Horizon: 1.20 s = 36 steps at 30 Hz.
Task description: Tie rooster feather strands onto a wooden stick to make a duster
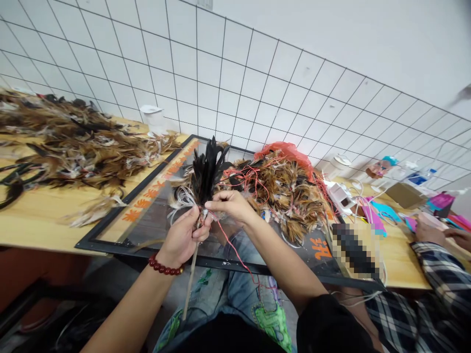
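Feather bundle (pixel 209 171) is held over the framed glass panel (pixel 138 192); long axis near upright in view, plumes toward the wall (pixel 368 39), stick (pixel 190 284) slanting down to the lap (pixel 239 294). Left hand (pixel 184 233) clamps the stick just below the plumes, which rise beyond the fingertips. Right hand (pixel 233 207) has fingertips at the base; cannot tell if pinching. Plumes: glossy black. Red string (pixel 235 249) trails below.
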Each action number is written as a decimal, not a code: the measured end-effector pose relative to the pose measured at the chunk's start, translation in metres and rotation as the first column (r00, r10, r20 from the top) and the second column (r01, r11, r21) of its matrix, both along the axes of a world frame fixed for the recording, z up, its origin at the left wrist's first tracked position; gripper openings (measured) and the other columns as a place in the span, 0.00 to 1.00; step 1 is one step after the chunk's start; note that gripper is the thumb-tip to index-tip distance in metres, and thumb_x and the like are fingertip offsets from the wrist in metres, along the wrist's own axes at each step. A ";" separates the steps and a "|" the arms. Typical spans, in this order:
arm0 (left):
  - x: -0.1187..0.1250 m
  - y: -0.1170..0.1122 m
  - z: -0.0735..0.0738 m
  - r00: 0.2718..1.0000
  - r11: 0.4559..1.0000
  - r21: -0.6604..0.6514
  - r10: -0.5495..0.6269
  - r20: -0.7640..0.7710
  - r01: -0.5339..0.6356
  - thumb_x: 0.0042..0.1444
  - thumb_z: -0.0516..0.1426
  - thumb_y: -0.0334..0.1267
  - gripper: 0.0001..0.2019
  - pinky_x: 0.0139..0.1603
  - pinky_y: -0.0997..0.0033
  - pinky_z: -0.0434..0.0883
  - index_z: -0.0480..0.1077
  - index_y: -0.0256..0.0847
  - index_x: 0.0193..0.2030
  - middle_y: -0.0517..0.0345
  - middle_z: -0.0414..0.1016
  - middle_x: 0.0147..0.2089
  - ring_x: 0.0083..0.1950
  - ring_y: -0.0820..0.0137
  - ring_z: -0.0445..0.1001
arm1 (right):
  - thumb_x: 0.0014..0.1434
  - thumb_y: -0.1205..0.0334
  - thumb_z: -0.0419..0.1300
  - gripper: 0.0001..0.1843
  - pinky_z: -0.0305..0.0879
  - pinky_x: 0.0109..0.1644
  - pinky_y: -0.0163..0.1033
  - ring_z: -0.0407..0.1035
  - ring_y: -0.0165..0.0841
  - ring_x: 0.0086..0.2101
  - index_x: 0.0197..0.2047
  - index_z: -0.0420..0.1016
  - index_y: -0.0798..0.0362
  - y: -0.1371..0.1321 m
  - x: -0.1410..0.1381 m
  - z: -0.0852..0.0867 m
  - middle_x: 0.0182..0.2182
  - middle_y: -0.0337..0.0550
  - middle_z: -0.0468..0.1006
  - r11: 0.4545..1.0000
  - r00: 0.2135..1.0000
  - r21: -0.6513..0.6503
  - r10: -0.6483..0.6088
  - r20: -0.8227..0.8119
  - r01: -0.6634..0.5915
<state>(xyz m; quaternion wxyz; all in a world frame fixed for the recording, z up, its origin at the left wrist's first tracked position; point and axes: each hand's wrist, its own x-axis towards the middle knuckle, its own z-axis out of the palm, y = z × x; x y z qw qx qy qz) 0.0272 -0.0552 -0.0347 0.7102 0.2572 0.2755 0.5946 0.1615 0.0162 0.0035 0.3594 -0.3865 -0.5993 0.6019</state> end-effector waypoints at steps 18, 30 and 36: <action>0.015 -0.024 -0.003 0.959 0.961 -0.131 -0.218 0.180 0.243 0.60 0.61 0.39 0.10 0.17 0.86 0.52 0.68 0.34 0.35 0.67 0.56 0.23 0.17 0.85 0.50 | 0.38 0.50 0.76 0.23 0.63 0.29 0.30 0.66 0.26 0.27 0.32 0.77 0.55 -0.002 0.009 -0.022 0.29 0.39 0.77 0.806 0.891 -0.399 0.330 -0.311 -0.438; 0.030 -0.025 0.000 0.982 0.995 -0.098 -0.046 -0.184 0.028 0.53 0.66 0.41 0.12 0.36 0.69 0.72 0.71 0.36 0.37 0.55 0.73 0.32 0.33 0.70 0.72 | 0.48 0.37 0.69 0.26 0.59 0.16 0.34 0.60 0.29 0.15 0.24 0.70 0.53 -0.014 -0.006 -0.021 0.12 0.37 0.66 0.920 0.984 -0.391 0.028 0.174 0.043; 0.023 -0.020 0.007 0.999 0.999 -0.011 0.046 0.003 -0.046 0.51 0.67 0.36 0.13 0.24 0.79 0.61 0.67 0.36 0.32 0.62 0.64 0.28 0.25 0.79 0.58 | 0.43 0.39 0.72 0.28 0.64 0.25 0.30 0.65 0.25 0.22 0.33 0.69 0.53 -0.023 0.005 -0.015 0.22 0.34 0.71 0.916 0.958 -0.336 0.135 -0.253 -0.218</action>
